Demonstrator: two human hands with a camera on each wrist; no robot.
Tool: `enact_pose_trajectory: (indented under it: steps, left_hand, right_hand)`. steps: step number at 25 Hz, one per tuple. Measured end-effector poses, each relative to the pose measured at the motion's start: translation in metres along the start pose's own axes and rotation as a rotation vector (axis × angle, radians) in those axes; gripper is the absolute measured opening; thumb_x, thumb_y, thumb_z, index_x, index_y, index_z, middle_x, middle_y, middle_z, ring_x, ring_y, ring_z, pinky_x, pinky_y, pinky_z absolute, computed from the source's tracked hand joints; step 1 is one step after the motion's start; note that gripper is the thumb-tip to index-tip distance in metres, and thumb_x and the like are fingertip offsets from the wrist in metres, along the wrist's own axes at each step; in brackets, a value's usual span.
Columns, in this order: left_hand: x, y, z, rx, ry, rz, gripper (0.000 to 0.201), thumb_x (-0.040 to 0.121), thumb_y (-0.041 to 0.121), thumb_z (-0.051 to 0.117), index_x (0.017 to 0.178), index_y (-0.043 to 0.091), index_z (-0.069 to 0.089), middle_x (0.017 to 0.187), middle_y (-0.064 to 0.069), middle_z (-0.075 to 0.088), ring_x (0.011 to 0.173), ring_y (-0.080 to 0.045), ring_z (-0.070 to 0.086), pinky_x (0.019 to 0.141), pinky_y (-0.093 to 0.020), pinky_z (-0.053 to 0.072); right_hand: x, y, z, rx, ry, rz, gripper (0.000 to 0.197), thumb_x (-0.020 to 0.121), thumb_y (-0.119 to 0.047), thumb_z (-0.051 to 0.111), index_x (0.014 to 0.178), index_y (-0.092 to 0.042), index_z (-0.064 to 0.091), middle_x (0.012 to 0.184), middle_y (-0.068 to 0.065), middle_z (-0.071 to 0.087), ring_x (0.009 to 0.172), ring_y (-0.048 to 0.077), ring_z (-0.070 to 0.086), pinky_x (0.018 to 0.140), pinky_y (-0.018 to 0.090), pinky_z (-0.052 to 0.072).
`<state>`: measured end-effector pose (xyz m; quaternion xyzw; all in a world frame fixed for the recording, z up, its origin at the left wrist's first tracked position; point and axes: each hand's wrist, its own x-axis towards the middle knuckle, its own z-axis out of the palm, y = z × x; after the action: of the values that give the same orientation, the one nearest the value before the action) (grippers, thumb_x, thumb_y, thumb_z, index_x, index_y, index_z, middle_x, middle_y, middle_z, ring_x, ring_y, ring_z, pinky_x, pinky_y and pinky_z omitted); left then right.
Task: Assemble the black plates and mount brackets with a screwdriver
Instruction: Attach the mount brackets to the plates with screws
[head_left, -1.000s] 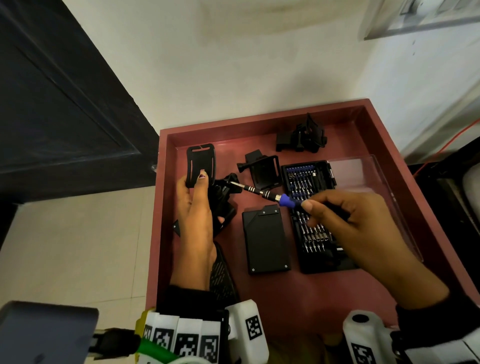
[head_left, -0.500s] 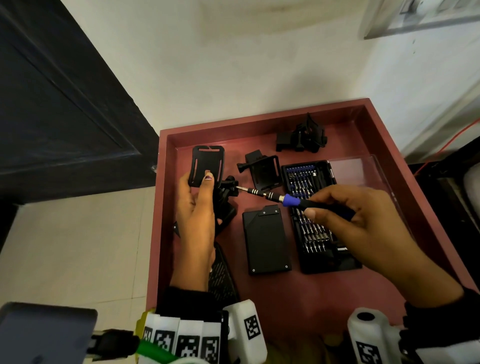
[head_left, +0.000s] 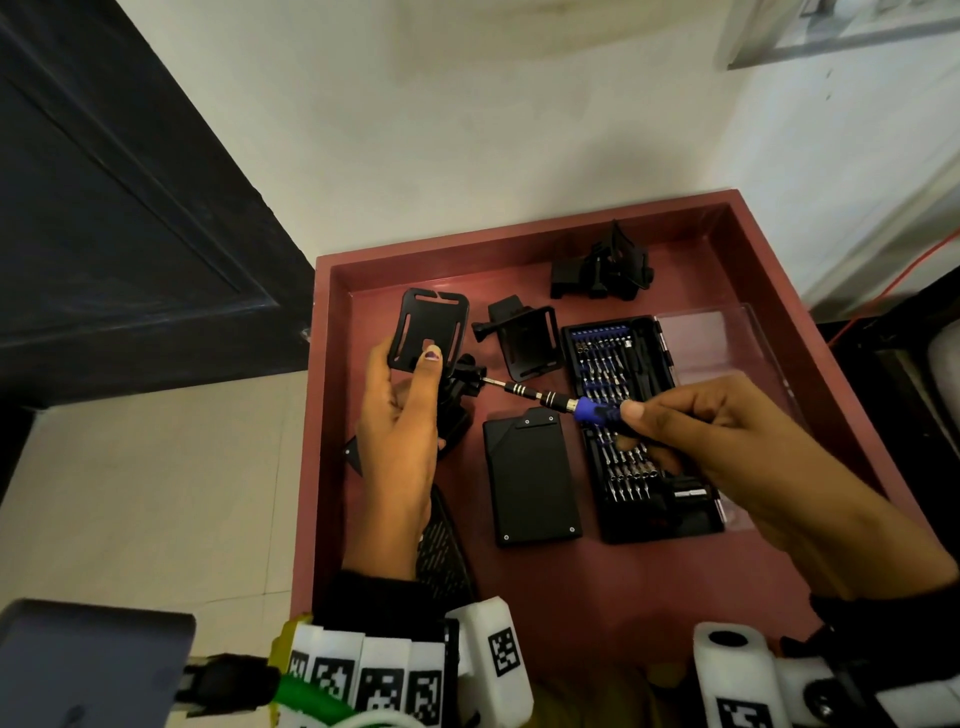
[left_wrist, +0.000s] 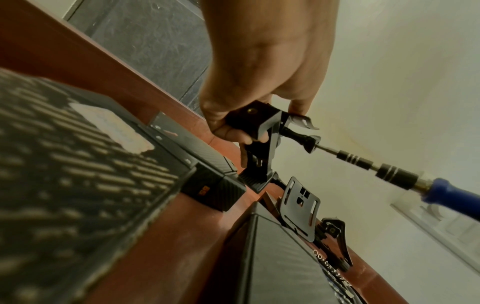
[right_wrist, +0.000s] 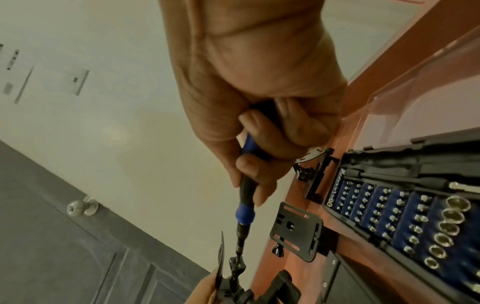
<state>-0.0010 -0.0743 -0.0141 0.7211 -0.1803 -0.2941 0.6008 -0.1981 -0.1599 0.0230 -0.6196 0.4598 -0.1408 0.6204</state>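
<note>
While the left hand (head_left: 397, 431) grips a black slotted plastic plate with its mount bracket (head_left: 428, 332) upright over the left part of the reddish-brown tray (head_left: 519, 613), thumb pressed on the plate's face and fingers curled behind, the right hand (head_left: 727, 447) pinches the blue-and-black handle of a slim precision screwdriver (head_left: 550, 399). Its metal tip meets the black thumbscrew (left_wrist: 305, 138) on the bracket's right side.

Around them in the tray lie a flat black rectangular plate with corner screws (head_left: 530, 478) just right of the left hand, an open black case of screwdriver bits (head_left: 628, 415) under the right hand with its clear lid (head_left: 727, 338) folded out to the right, a second slotted plate with bracket (head_left: 524, 343) beyond the screwdriver, and a black folded mount (head_left: 602, 270) near the far wall. A dark perforated black slab (head_left: 441, 556) sits under the left wrist, mostly hidden by the forearm.

The right hand covers the middle rows of bits. How the bracket joins the held plate is hidden behind the left palm.
</note>
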Motion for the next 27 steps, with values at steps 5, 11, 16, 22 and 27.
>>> enact_pose_trajectory:
  steps: [5, 11, 16, 22, 27]
  left_hand:
    - [0.002, -0.001, 0.0, -0.012, 0.06, -0.004, 0.025, 0.096, 0.034, 0.053, 0.121, 0.031, 0.055, 0.072, 0.013, 0.06, 0.071, -0.008, 0.058, 0.053, -0.023, 0.045]
    - [0.006, -0.004, -0.005, 0.023, 0.121, 0.024, 0.021, 0.096, 0.037, 0.052, 0.116, 0.035, 0.055, 0.069, 0.012, 0.059, 0.065, -0.007, 0.058, 0.05, -0.024, 0.042]
    - [0.006, -0.008, -0.007, 0.136, 0.181, 0.132, 0.015, 0.097, 0.034, 0.05, 0.111, 0.035, 0.052, 0.06, 0.029, 0.058, 0.05, 0.002, 0.052, 0.05, -0.026, 0.043]
    - [0.007, -0.011, -0.007, 0.184, 0.212, 0.182, 0.022, 0.096, 0.034, 0.053, 0.117, 0.03, 0.056, 0.064, 0.027, 0.06, 0.053, -0.009, 0.052, 0.054, -0.034, 0.046]
    - [0.007, -0.01, -0.007, 0.218, 0.208, 0.214, 0.029, 0.096, 0.031, 0.054, 0.123, 0.024, 0.056, 0.068, 0.036, 0.059, 0.056, 0.005, 0.057, 0.056, -0.025, 0.048]
  right_hand:
    - [-0.001, -0.001, 0.007, 0.035, -0.073, 0.013, 0.032, 0.076, -0.043, 0.058, 0.078, -0.013, 0.068, 0.046, -0.004, 0.049, 0.045, 0.013, 0.039, 0.047, 0.024, 0.031]
    - [-0.001, 0.008, 0.007, -0.519, 0.134, -0.577, 0.018, 0.076, -0.023, 0.076, 0.079, -0.023, 0.058, 0.076, -0.012, 0.056, 0.065, 0.008, 0.054, 0.051, 0.017, 0.043]
    - [-0.006, 0.003, 0.016, -0.809, 0.274, -0.767, 0.033, 0.085, -0.037, 0.051, 0.093, -0.01, 0.07, 0.072, -0.002, 0.064, 0.049, 0.01, 0.051, 0.043, 0.015, 0.038]
    - [-0.009, 0.0, 0.019, -0.603, 0.159, -0.591, 0.032, 0.084, -0.041, 0.053, 0.083, -0.015, 0.072, 0.056, -0.005, 0.058, 0.043, 0.008, 0.048, 0.039, 0.019, 0.035]
    - [-0.006, 0.002, 0.017, -0.359, 0.138, -0.423, 0.012, 0.084, -0.025, 0.069, 0.083, -0.014, 0.075, 0.051, 0.005, 0.057, 0.042, 0.014, 0.047, 0.04, 0.019, 0.035]
